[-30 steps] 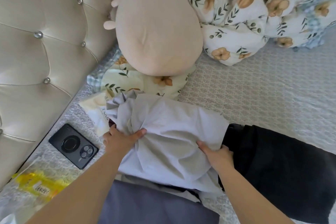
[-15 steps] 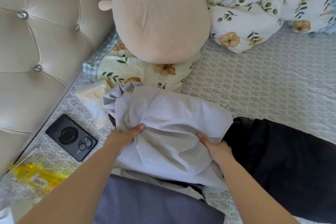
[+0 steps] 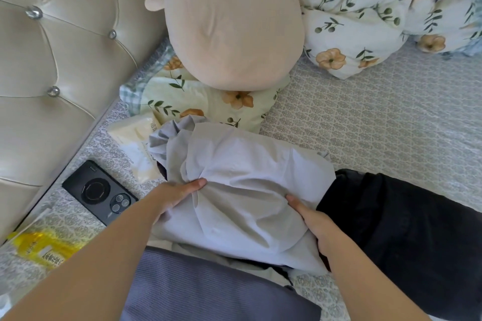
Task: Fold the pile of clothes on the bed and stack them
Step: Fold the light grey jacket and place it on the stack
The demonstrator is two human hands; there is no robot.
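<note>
A crumpled pale grey garment (image 3: 242, 190) lies bunched on the patterned bedsheet (image 3: 378, 122), and every place here is given from it. The left hand (image 3: 177, 194) grips its left side, thumb on top and fingers tucked under the cloth. The right hand (image 3: 313, 221) grips its right edge, thumb on top and fingers curled round the fold. A black garment (image 3: 404, 229) lies touching its right side. A ribbed grey-blue fabric (image 3: 208, 286) lies just below it, with a strip of light cloth showing between. A pack of tissues (image 3: 135, 143) sits partly under its upper left corner. A black phone (image 3: 100, 193) lies to its left, and a yellow packet (image 3: 41, 247) lower left. A floral pillow (image 3: 198, 104) and a beige plush cushion (image 3: 232, 21) sit above it. A floral quilt (image 3: 378, 8) lies upper right, the tufted headboard (image 3: 60, 47) far left.
</note>
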